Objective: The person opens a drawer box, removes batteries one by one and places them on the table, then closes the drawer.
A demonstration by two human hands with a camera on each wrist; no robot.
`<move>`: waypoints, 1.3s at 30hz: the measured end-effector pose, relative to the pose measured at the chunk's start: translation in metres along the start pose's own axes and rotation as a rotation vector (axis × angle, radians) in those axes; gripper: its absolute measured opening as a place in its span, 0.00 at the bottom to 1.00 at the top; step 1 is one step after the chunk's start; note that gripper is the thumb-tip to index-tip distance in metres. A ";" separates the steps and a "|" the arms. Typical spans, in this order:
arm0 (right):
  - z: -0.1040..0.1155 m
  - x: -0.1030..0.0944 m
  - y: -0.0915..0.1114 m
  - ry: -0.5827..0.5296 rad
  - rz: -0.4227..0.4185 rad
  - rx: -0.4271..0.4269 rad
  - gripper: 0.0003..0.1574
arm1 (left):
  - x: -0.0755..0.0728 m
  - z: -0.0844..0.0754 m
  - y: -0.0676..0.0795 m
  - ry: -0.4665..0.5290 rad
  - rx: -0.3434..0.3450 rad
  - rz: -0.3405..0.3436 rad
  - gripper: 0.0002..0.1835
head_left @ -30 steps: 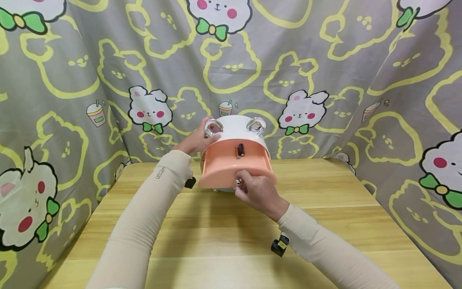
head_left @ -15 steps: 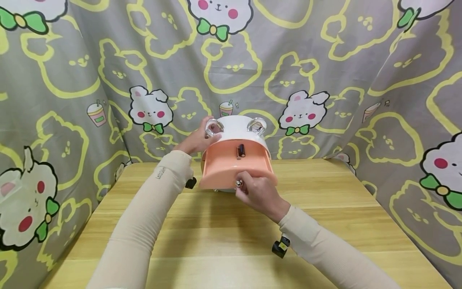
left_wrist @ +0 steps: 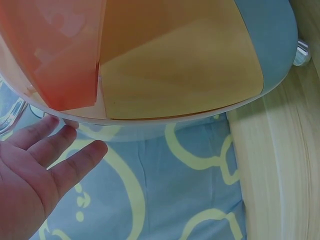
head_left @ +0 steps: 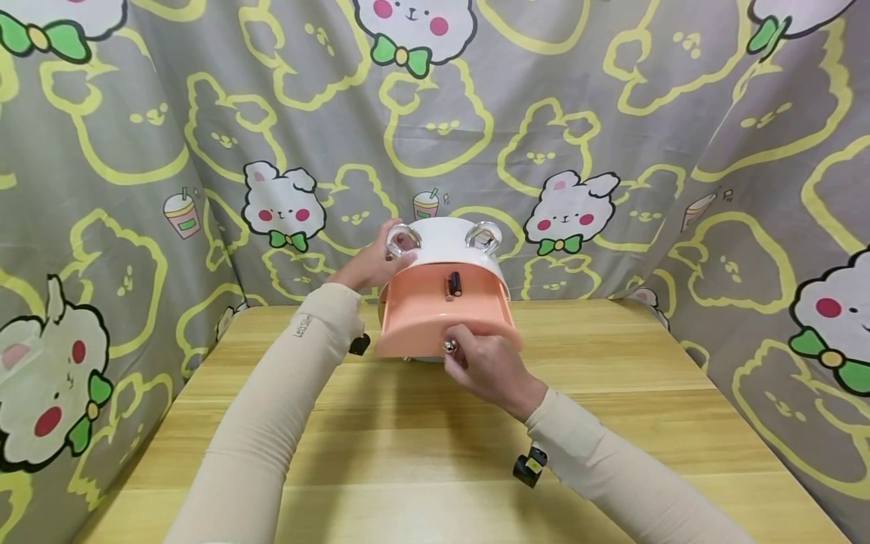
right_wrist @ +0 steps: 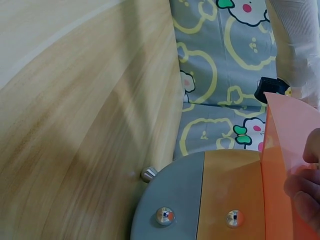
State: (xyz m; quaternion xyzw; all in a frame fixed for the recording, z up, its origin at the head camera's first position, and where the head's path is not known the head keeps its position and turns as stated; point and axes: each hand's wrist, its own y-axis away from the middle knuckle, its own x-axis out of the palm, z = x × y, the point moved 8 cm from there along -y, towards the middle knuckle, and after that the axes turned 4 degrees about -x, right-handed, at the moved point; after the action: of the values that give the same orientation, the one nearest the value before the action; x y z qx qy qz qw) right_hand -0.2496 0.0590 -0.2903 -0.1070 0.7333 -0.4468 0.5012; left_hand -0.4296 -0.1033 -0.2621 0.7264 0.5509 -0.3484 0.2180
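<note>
A white mini drawer cabinet [head_left: 442, 240] with clear ring-shaped ears stands on the table. Its peach top drawer [head_left: 414, 336] is pulled out, and small dark cylinders [head_left: 455, 285] lie inside. My right hand [head_left: 485, 366] pinches the silver knob [head_left: 449, 346] on that drawer's front. At the cabinet's left side, beside one clear ear [head_left: 404, 239], rests my left hand [head_left: 374, 261], thumb on the upper front. The left wrist view shows its fingers [left_wrist: 75, 167] spread and fairly straight, tips at the cabinet's edge. Below are a tan drawer [right_wrist: 232, 185] and a grey-blue one [right_wrist: 175, 190], both closed.
The cabinet stands toward the back of the wooden table [head_left: 421, 453]. A grey curtain [head_left: 435, 136] with bunny prints surrounds the table's back and sides. Silver knobs [right_wrist: 165, 216] stick out from the lower drawers, and a silver foot [right_wrist: 148, 174] sits beneath.
</note>
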 end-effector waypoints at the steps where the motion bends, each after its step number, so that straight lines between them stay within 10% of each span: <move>1: 0.000 0.000 0.000 0.001 0.002 -0.001 0.14 | 0.000 0.000 0.000 -0.001 -0.001 0.000 0.46; 39: 0.000 -0.020 -0.013 -0.026 -0.027 -0.052 0.11 | -0.001 -0.001 0.002 -0.016 0.004 0.006 0.45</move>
State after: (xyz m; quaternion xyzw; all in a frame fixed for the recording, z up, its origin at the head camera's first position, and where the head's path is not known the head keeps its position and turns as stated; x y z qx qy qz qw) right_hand -0.2433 0.0639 -0.2676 -0.1358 0.7367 -0.4328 0.5015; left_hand -0.4279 -0.1035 -0.2612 0.7256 0.5461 -0.3547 0.2223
